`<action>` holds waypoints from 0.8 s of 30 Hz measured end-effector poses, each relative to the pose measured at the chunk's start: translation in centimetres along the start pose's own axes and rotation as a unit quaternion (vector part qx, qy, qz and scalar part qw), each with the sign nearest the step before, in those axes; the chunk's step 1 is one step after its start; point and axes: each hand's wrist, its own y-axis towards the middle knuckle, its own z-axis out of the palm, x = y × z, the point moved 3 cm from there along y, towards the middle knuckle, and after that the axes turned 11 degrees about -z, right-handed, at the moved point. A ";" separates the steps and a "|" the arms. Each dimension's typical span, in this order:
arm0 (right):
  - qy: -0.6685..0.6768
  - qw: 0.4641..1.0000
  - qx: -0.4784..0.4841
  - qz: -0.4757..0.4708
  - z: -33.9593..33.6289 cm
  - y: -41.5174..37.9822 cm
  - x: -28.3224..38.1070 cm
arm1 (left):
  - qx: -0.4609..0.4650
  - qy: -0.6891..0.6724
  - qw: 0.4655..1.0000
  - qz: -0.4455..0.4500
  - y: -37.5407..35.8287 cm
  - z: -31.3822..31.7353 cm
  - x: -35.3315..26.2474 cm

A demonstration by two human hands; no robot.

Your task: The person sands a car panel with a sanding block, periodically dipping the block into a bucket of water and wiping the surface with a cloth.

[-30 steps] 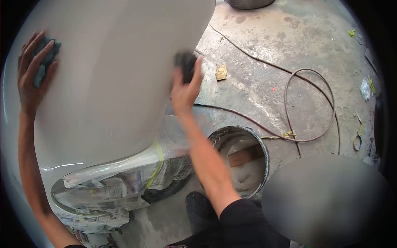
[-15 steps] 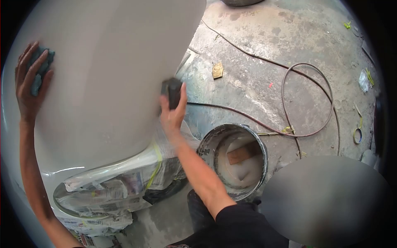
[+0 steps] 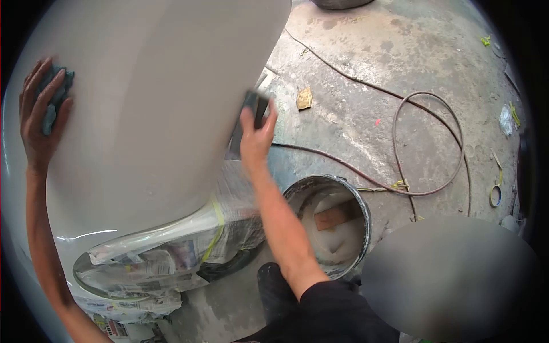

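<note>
Clasping the dark block (image 3: pixel 255 99) at the edge of the grey panel (image 3: pixel 166 108), the right hand (image 3: pixel 257 140) risked gouging that rim if the block tipped; to its left, the left hand (image 3: pixel 38 127) cupped a blue-green wad (image 3: pixel 50 118).

Head view: my left hand (image 3: pixel 46 108) lies on the grey panel (image 3: pixel 148 114), a blue-green cloth (image 3: pixel 55 94) under its fingers. My right hand (image 3: pixel 257 128) grips a dark block (image 3: pixel 257 106) at the panel's edge. Bucket (image 3: pixel 329 228) near right forearm, brown block inside (image 3: pixel 337 215).
</note>
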 end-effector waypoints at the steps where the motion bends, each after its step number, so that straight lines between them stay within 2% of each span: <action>1: -0.032 0.999 -0.008 -0.032 0.4 3.8 0.7 | 0.004 0.000 1.000 0.001 -0.1 0.0 0.0; 2: -0.063 0.996 -0.014 -0.068 0.9 7.5 1.5 | 0.007 0.004 1.000 0.001 0.0 -0.1 0.2; 3: -0.022 0.997 -0.002 -0.077 1.3 10.4 2.4 | 0.010 0.003 1.000 0.003 -0.1 0.0 0.3; 5: 0.004 0.993 0.000 -0.118 1.3 11.2 2.4 | 0.013 -0.001 1.000 0.012 -0.2 0.2 0.5; 7: -0.065 0.992 -0.006 -0.104 0.9 6.4 1.9 | 0.001 -0.003 1.000 0.009 0.0 0.2 0.7; 9: -0.092 0.990 0.024 -0.106 0.4 -2.0 0.4 | -0.002 -0.005 1.000 0.000 -0.1 0.2 0.3; 12: -0.144 0.985 0.029 -0.088 0.2 -5.7 0.7 | -0.004 -0.004 1.000 -0.002 -0.1 0.1 0.0; 14: -0.039 0.999 -0.003 -0.030 0.8 2.3 0.7 | 0.000 0.006 1.000 0.000 -0.3 0.1 0.2; 16: 0.002 0.996 0.022 -0.086 1.2 11.0 2.8 | -0.003 0.014 1.000 0.004 -0.3 0.4 0.5; 19: -0.042 0.992 0.007 -0.115 0.9 9.3 1.2 | -0.002 -0.003 1.000 0.015 -0.3 0.8 0.6; 20: -0.187 0.965 -0.014 -0.183 0.7 5.6 0.5 | -0.007 -0.012 1.000 0.012 -0.2 0.7 0.5; 21: -0.001 1.000 0.012 -0.016 0.6 1.0 0.0 | -0.010 -0.013 1.000 0.010 -0.5 0.6 0.5; 23: -0.110 0.990 0.031 -0.081 -0.1 -5.8 -0.7 | -0.015 -0.009 1.000 0.010 -0.9 0.7 0.6; 24: -0.082 0.995 0.020 -0.050 -0.1 -4.5 -0.4 | -0.019 -0.010 1.000 0.016 -0.8 0.8 0.6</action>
